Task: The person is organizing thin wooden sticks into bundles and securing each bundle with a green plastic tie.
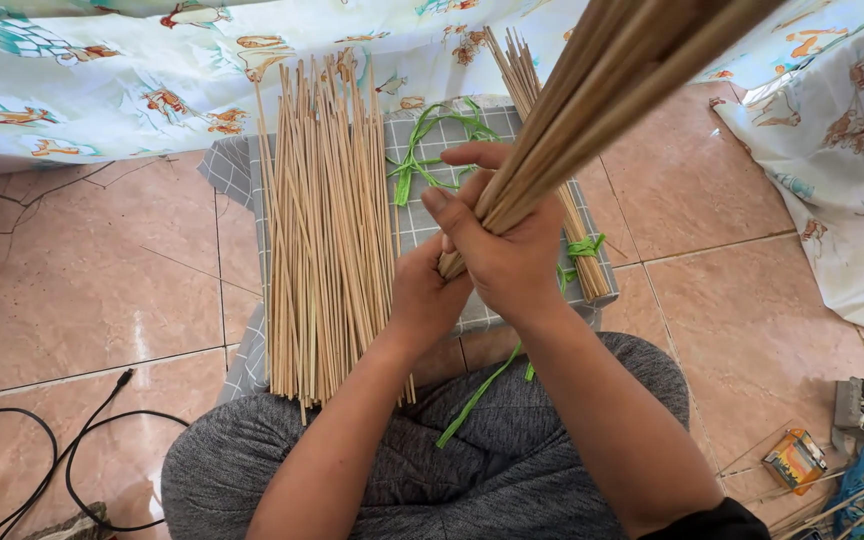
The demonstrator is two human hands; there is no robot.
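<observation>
1. My right hand (507, 255) is wrapped tight around the lower end of a bundle of thin bamboo sticks (592, 110), fingers and thumb closed on it, the sticks fanning up and away toward the far right past the top of the view.
2. My left hand (422, 295) sits just under and to the left of the right one, cupped against the butt ends of the same bundle; I cannot tell whether its fingers are fully closed.
3. I judge this to be the gathering step: the sticks are held together and their ends evened, with no tie on this bundle yet.
4. A green strip (477, 395) trails from below my hands over my lap, and more green strips (432, 140) lie on the far side of the checked cloth (237, 170).
5. The next move would call for keeping the right hand's squeeze firm while the left frees itself to bring a strip around the sticks.
6. To the left on the cloth lies a loose pile of sticks (327, 220); to the right, a tied bundle (567, 200) with a green band.
</observation>
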